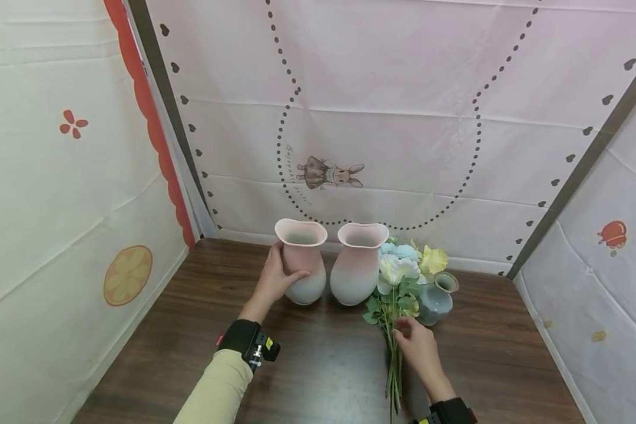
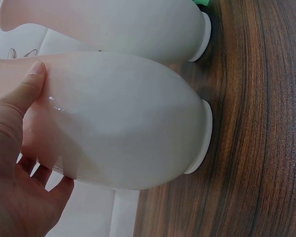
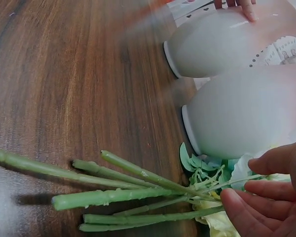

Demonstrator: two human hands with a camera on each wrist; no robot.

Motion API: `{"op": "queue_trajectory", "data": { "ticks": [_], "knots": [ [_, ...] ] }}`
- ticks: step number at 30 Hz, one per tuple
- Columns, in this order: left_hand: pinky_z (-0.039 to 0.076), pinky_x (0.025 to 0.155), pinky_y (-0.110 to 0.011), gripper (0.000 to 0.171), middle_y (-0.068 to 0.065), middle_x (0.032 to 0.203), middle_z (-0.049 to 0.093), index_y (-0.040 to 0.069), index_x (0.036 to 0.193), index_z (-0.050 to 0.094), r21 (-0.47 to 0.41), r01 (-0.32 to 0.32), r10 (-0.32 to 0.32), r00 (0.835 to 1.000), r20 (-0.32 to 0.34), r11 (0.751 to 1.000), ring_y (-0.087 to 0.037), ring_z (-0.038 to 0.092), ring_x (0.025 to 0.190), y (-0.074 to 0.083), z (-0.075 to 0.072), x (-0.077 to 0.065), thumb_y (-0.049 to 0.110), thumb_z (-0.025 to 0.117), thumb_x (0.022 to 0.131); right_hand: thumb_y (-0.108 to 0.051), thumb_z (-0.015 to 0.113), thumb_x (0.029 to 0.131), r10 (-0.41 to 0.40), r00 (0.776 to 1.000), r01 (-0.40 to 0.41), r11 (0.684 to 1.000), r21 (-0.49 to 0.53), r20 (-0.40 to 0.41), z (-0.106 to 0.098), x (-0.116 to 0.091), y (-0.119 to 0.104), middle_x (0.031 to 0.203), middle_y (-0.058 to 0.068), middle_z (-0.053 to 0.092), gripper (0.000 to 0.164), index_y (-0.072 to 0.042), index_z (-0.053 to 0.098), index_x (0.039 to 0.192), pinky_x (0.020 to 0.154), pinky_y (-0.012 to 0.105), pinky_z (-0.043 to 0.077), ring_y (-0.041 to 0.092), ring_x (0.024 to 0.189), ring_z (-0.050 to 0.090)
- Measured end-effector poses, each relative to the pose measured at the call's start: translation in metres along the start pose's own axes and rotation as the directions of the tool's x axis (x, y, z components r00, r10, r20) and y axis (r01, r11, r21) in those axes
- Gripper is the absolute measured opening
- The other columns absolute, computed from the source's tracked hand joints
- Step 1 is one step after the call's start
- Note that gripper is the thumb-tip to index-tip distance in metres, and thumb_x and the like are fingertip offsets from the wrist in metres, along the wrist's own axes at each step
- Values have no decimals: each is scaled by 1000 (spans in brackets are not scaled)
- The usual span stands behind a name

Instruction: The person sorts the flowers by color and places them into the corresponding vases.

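Observation:
Two matching vases, pink at the flared mouth and fading to white below, stand side by side on the table. My left hand grips the left vase round its neck, thumb in front and fingers curled at the side. Next to the right vase lies a bunch of flowers in white, pale blue and yellow, its green stems pointing toward me. Over these stems is my right hand. A thin stem passes between its thumb and fingers, and a gap shows there.
A small blue-grey vase stands upright at the right, beside the flower heads. The dark wood table is bounded by printed cloth at the left, back and right.

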State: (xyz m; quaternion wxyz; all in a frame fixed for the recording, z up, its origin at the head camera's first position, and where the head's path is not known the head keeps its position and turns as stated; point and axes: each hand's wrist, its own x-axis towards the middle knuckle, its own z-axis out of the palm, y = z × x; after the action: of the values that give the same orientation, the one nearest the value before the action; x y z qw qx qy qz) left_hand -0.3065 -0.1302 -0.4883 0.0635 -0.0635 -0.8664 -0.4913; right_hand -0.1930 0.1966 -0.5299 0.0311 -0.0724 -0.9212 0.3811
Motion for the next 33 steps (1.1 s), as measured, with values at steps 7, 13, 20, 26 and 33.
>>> {"op": "queue_trajectory", "data": {
  "ticks": [7,13,20,26,33],
  "knots": [
    [27,125,-52,104,-19,159,27,8,156,15,5,-9,9,1000,-6,1000,-36,30,149,-1,0,0,31,83,81,-14,65,94,24,1000,-24,997,-67,3,1,3,-6,116,21,71,33,2,65,123,81,48,60,35,103,70],
    [27,124,-52,104,-19,159,26,7,156,15,7,-15,15,1000,-6,1000,-37,29,149,-2,0,0,32,83,81,-14,65,94,22,1000,-21,991,-132,10,3,7,-10,113,22,72,39,5,62,128,82,51,59,36,102,69],
    [26,126,-49,104,-17,161,25,9,156,14,3,4,-4,1000,3,1000,-34,28,150,0,0,0,33,83,82,-11,66,93,38,999,-37,991,-130,2,6,12,-9,104,20,74,38,5,62,127,69,43,59,31,89,71],
    [27,125,-50,104,-18,159,26,8,156,15,1,-15,15,1000,-1,1000,-36,29,149,0,0,-1,32,83,81,-9,67,92,29,999,-31,994,-108,-22,7,14,-5,97,16,75,33,3,65,123,60,37,56,24,78,70],
    [27,125,-50,104,-18,159,27,9,156,15,5,-16,16,1000,-5,1000,-35,30,149,-2,0,0,33,83,81,-9,68,93,18,999,-21,997,-79,-41,6,15,-5,95,14,75,30,2,66,120,59,34,54,21,76,69]
  ]
}}
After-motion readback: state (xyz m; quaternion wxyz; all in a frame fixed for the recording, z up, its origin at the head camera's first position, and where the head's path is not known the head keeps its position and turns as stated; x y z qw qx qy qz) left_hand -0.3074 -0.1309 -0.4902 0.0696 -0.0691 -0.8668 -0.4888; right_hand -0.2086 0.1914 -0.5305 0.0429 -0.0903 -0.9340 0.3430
